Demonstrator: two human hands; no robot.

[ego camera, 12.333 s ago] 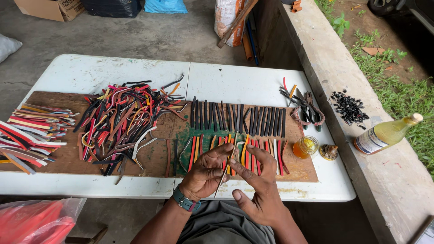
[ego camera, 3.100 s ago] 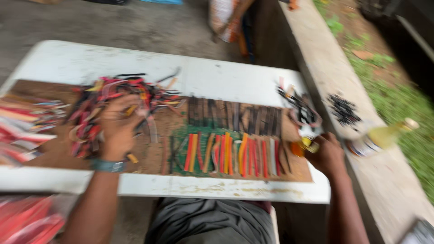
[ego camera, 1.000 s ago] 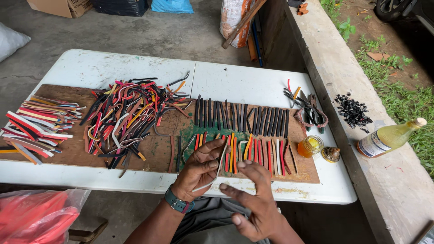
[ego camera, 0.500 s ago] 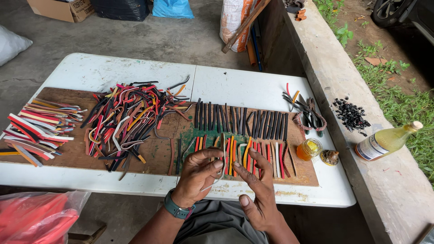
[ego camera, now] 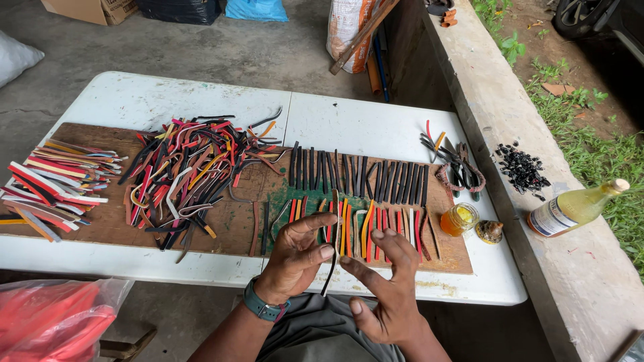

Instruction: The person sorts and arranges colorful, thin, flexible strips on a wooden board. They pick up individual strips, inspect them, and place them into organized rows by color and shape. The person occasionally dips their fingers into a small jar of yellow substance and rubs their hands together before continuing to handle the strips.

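In the lower middle of the frame the left hand (ego camera: 295, 258) pinches a thin dark strip (ego camera: 331, 251) between thumb and forefinger, the strip running near upright from the laid-out rows down past the fingers to the near edge of the white table (ego camera: 376, 124). Just right of it the right hand (ego camera: 389, 288) hovers with its fingers (ego camera: 362, 271) spread and loose, the forefinger tip just beside the strip's lower part, gripping nothing. Behind both hands a row of coloured strips (ego camera: 376, 228) lies on the brown board (ego camera: 235, 224), a tangled heap of strips (ego camera: 191, 174) sits at centre left, and a small amber jar (ego camera: 459, 219) stands to the right
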